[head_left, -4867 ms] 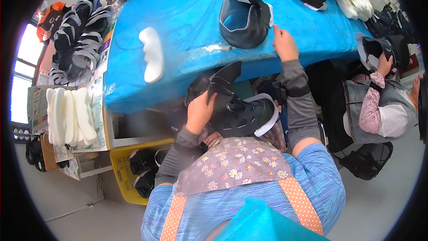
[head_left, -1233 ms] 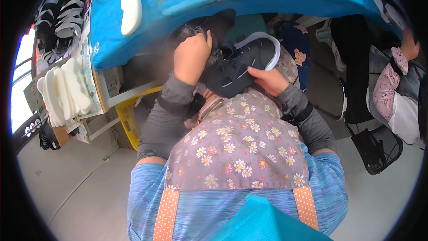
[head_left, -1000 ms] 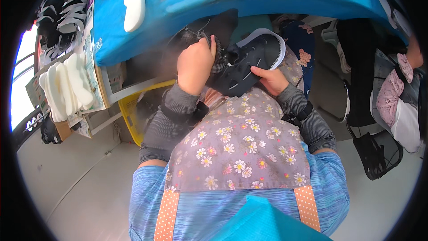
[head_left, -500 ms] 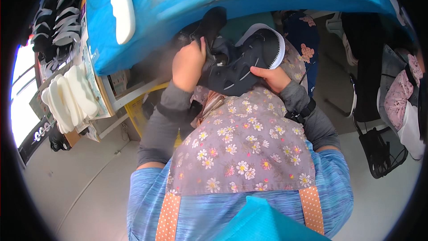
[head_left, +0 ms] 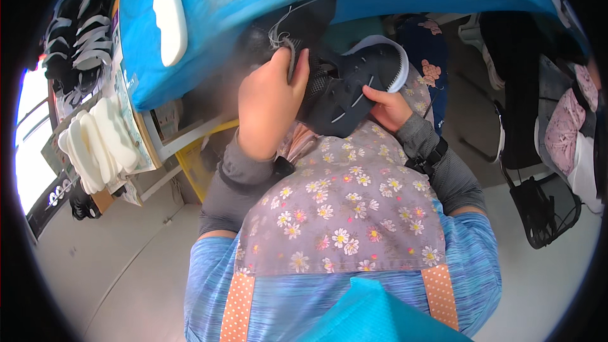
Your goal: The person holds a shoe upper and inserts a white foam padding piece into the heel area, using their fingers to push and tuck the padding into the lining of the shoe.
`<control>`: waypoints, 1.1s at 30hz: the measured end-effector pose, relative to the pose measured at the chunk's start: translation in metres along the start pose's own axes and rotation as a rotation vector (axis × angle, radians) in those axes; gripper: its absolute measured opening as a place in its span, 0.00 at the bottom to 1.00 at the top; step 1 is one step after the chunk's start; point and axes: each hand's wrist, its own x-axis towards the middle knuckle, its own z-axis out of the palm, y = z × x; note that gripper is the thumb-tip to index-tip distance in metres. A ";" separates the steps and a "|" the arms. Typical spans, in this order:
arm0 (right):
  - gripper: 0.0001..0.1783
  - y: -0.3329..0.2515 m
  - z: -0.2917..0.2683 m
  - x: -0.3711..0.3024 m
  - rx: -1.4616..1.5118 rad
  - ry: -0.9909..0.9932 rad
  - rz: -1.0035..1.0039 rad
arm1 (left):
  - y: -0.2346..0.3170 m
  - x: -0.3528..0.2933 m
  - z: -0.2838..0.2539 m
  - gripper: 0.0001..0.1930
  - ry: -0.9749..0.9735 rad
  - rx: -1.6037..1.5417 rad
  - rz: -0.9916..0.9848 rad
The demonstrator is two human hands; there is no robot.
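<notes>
A black shoe upper (head_left: 342, 104) with short pale slits and a white toothed rim on its right side is held above my lap. My right hand (head_left: 389, 111) grips its lower right part, with the thumb lying on top. At its upper left, my left hand (head_left: 272, 101) pinches a dark grey edge between thumb and fingers. Pale loose threads (head_left: 276, 35) stick up just beyond those fingertips. Part of the upper behind the left hand is dark and blurred, so its shape there is hard to make out.
A blue-covered table (head_left: 215, 31) stretches across the far side, with a white foot-shaped piece (head_left: 168, 19) on it. More white pieces (head_left: 104, 142) and stacked black shoe parts (head_left: 95, 41) are at the left. A black-framed chair (head_left: 541, 215) stands at the right, near another person's patterned clothing (head_left: 432, 66).
My left hand has turned and changed its hold at the upper's left end, and loose threads now show there. My right hand keeps its grip with little movement.
</notes>
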 end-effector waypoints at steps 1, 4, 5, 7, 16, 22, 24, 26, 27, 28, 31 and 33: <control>0.20 -0.003 0.002 0.002 0.012 -0.001 -0.006 | 0.005 -0.001 -0.003 0.16 -0.001 -0.003 0.009; 0.21 0.011 -0.010 0.014 0.015 -0.046 0.046 | 0.013 -0.004 -0.004 0.13 0.023 -0.090 0.066; 0.22 0.018 -0.014 0.022 0.026 -0.063 0.093 | 0.011 -0.005 0.001 0.13 0.022 -0.089 0.070; 0.22 0.024 -0.019 0.036 0.006 -0.081 0.124 | 0.009 -0.007 0.015 0.11 0.001 -0.097 0.113; 0.18 0.005 0.004 0.042 0.011 -0.129 -0.022 | 0.001 -0.004 -0.017 0.09 0.211 -0.286 0.058; 0.17 -0.006 0.008 0.012 -0.106 -0.025 -0.176 | -0.048 0.016 0.013 0.19 0.074 -0.258 -0.084; 0.20 -0.003 0.008 0.008 -0.119 -0.007 -0.210 | -0.062 0.016 0.026 0.19 0.064 -0.257 -0.105; 0.19 -0.001 0.008 0.009 -0.125 0.013 -0.207 | -0.074 0.020 0.033 0.20 0.036 -0.122 -0.082; 0.19 -0.001 0.008 0.010 -0.132 0.029 -0.204 | -0.074 0.021 0.034 0.20 0.034 -0.123 -0.083; 0.19 0.000 0.006 0.009 -0.132 0.030 -0.203 | -0.073 0.021 0.035 0.20 0.021 -0.022 -0.047; 0.19 0.003 0.005 0.011 -0.133 0.018 -0.238 | -0.072 0.023 0.042 0.19 -0.014 0.153 -0.003; 0.19 0.004 0.008 0.009 -0.151 0.016 -0.268 | -0.079 0.019 0.050 0.18 -0.039 0.224 -0.005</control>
